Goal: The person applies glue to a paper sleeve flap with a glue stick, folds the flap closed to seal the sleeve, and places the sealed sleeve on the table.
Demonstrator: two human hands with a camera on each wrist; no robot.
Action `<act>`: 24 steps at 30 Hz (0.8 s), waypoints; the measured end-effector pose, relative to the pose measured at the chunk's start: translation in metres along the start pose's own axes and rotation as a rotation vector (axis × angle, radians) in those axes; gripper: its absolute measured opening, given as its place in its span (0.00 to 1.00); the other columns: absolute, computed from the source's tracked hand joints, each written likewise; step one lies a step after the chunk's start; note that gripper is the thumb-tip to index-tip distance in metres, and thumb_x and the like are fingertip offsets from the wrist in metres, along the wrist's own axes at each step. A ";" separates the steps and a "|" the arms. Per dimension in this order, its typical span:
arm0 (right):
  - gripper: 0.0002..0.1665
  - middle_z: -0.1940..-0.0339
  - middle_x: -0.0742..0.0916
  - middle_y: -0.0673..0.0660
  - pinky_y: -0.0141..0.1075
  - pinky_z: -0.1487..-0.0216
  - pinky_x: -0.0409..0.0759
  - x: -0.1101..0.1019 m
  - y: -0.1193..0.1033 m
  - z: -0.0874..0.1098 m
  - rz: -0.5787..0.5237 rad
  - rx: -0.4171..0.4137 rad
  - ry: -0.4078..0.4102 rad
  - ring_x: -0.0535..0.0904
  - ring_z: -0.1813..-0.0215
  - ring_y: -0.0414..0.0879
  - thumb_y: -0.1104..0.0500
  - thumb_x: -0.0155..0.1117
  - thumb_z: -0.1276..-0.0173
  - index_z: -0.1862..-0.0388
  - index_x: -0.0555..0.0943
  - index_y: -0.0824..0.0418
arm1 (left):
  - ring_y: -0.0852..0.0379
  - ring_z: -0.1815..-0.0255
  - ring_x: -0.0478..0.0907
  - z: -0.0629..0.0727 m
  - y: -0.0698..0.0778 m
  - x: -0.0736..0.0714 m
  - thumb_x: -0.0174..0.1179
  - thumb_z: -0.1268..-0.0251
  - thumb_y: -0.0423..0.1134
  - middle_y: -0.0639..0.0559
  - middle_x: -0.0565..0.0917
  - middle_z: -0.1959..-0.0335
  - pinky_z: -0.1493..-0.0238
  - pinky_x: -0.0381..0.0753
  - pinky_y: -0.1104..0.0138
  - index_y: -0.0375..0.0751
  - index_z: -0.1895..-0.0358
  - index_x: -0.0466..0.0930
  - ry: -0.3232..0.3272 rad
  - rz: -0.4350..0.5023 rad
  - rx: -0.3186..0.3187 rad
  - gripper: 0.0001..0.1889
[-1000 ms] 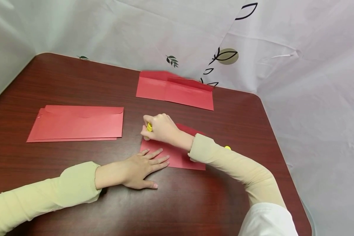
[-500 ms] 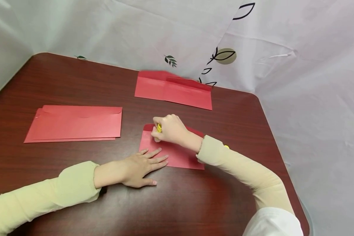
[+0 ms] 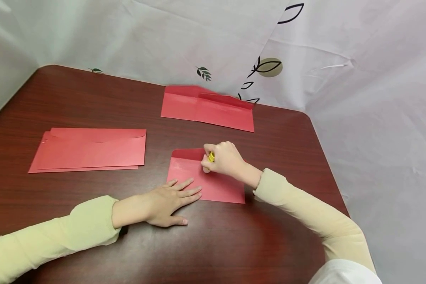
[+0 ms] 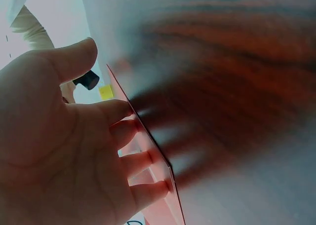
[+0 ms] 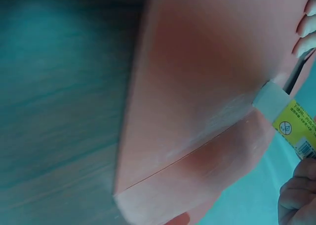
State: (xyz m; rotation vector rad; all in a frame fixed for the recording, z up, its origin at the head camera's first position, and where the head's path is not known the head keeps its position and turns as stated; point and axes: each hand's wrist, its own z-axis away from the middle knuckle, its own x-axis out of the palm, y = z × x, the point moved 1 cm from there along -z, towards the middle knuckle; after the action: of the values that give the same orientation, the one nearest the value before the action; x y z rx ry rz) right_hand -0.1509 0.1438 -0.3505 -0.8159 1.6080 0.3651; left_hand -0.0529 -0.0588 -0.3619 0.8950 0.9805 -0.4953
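Observation:
A red envelope lies on the table with its flap folded open away from the person. My left hand rests spread on its near left edge, the fingertips over the paper and the thumb out on the wood. In the left wrist view the straight fingers of the left hand reach the envelope's edge. My right hand grips a yellow glue stick, held at the flap's fold. The right wrist view shows the glue stick's printed label and pale streaks along the fold.
Two stacked red envelopes lie to the left, the top one with its flap down. At the far edge lie more red envelopes with raised flaps. A pale patterned curtain hangs behind the brown table.
My right hand has slid the glue stick to the right along the fold, uncovering the flap's left end. My left hand has stayed in place. A small yellow piece is now hidden by the right arm.

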 end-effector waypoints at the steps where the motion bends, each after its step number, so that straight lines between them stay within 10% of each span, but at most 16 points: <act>1: 0.11 0.92 0.76 0.44 0.29 0.81 0.64 -0.001 0.002 0.002 0.003 0.005 0.001 0.68 0.86 0.38 0.58 0.63 0.48 0.84 0.70 0.54 | 0.43 0.22 0.50 0.000 0.000 0.000 0.57 0.35 0.56 0.52 0.59 0.24 0.27 0.54 0.42 0.47 0.26 0.59 0.000 0.003 0.000 0.37; 24: 0.13 0.94 0.67 0.45 0.30 0.83 0.56 -0.020 0.050 0.057 0.060 0.193 0.055 0.59 0.88 0.38 0.58 0.65 0.48 0.84 0.69 0.54 | 0.42 0.22 0.49 0.000 0.000 0.001 0.57 0.35 0.56 0.51 0.59 0.24 0.28 0.54 0.41 0.47 0.26 0.59 0.026 0.010 0.016 0.37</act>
State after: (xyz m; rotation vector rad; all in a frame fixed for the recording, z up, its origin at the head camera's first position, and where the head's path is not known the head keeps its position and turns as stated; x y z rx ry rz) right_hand -0.1427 0.2221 -0.3540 -0.6362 1.6927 0.2273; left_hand -0.0525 -0.0587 -0.3633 0.9227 0.9964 -0.4842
